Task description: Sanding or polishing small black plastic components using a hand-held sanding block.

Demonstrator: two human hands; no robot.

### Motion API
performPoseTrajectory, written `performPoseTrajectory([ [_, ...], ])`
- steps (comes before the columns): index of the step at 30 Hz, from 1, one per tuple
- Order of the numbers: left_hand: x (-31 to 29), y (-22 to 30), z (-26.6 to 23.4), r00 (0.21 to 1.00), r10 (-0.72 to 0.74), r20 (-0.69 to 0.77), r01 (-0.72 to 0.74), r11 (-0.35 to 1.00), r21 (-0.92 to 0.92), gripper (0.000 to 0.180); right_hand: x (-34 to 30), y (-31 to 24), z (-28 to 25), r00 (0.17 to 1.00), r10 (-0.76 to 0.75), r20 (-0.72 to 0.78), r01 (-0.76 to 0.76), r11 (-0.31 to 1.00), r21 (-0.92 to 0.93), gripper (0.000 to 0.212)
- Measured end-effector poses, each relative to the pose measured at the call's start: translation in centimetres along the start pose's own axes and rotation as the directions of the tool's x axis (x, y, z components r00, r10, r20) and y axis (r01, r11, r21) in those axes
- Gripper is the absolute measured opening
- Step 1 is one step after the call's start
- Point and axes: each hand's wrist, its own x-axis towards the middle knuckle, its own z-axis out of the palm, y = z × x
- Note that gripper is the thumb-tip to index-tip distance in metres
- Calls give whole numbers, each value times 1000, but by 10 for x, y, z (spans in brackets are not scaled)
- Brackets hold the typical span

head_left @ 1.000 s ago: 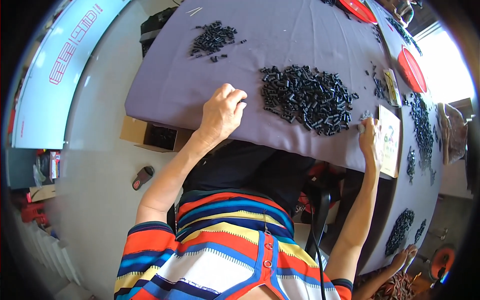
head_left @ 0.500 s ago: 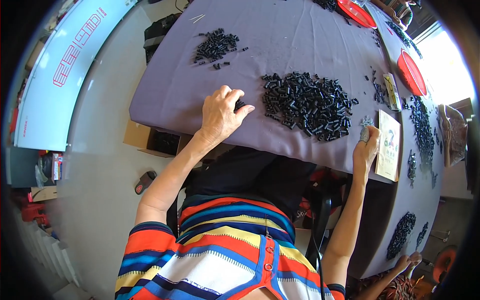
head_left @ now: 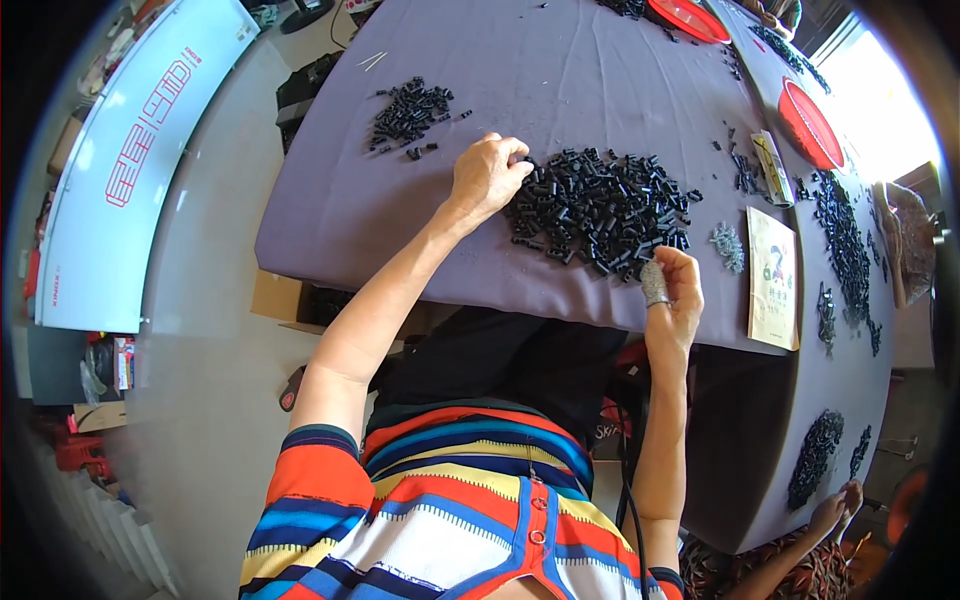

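A large heap of short black cylindrical pieces (head_left: 600,210) lies on the purple-grey cloth before me. At its left edge, my left hand (head_left: 484,180) is closed, thumb against curled fingers, with black pieces at its fingertips. My right hand (head_left: 676,298) is beside the heap's near right edge, fingers bent together in a pinch. Its thumb wears a grey wrapping (head_left: 655,284). Whatever is in that pinch is too small or hidden to make out. To the right lies a small pile of tiny silvery parts (head_left: 728,248).
A smaller black heap (head_left: 410,110) lies far left. A pale booklet (head_left: 771,285) rests at the table's right edge. Red baskets (head_left: 810,125) stand farther off. Another person's hands (head_left: 838,508) are at the lower right beside the neighbouring table (head_left: 760,480).
My left hand has moved right and away from me to the black heap. My right hand has left the silvery parts and moved left to the heap's near edge.
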Motion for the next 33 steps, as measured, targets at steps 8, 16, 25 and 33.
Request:
performPoseTrajectory([
  [8,-17,22,-13,979,105,-172,-137,973,-184,9,-3,-10,5,993,-51,107,47,998,39,32],
  [16,-95,75,-29,980,30,198,91,814,-574,10,-19,-26,19,979,-96,180,76,991,114,36],
  [25,-117,80,-19,980,160,121,-58,802,-595,15,-24,-31,29,965,-151,213,158,987,-17,29],
  [33,-121,75,-17,977,199,73,-120,802,-585,18,-25,-29,29,953,-99,285,128,988,-83,26],
])
